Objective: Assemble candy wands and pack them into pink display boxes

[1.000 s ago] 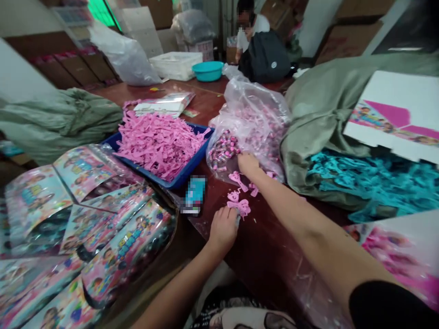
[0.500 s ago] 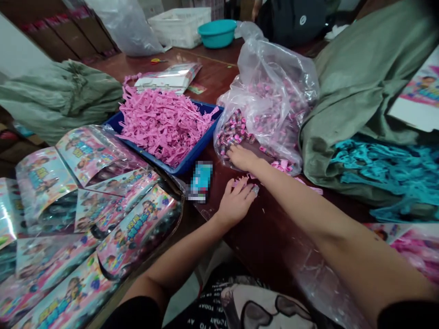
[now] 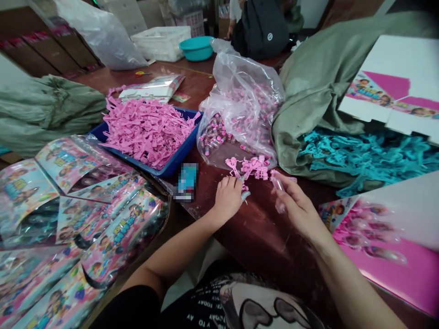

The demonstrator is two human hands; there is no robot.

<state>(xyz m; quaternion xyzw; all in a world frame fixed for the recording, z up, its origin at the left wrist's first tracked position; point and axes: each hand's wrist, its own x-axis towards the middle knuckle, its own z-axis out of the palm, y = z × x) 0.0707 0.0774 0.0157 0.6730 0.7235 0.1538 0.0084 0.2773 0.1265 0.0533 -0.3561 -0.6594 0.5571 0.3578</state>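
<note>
My right hand (image 3: pixel 297 205) is closed around a clear plastic tube (image 3: pixel 278 183). Another clear piece shows below its fingers. My left hand (image 3: pixel 229 195) lies low over the table, fingers bent, at the edge of a small pile of pink plastic pieces (image 3: pixel 259 167). A clear-grey tip (image 3: pixel 244 195) sticks out beside those fingers; the rest of what they grip is hidden. Just beyond the pile, an open clear plastic bag (image 3: pixel 245 75) holds many small pink-capped vials (image 3: pixel 213 132). To the left, a blue tray (image 3: pixel 178 157) is heaped with pink plastic parts (image 3: pixel 147 128).
Packaged printed boxes (image 3: pixel 126 233) fill the left front. A phone-like blurred item (image 3: pixel 186 183) lies near the tray. At right are a green sack (image 3: pixel 291 123) with turquoise parts (image 3: pixel 356 157) and a pink-white carton (image 3: pixel 408 269) with filled tubes. A teal basin (image 3: pixel 196 49) stands behind.
My right hand has left the bag of vials and come back to the right, now with a clear tube in it. My left hand stays by the pink pieces. The view has turned right.
</note>
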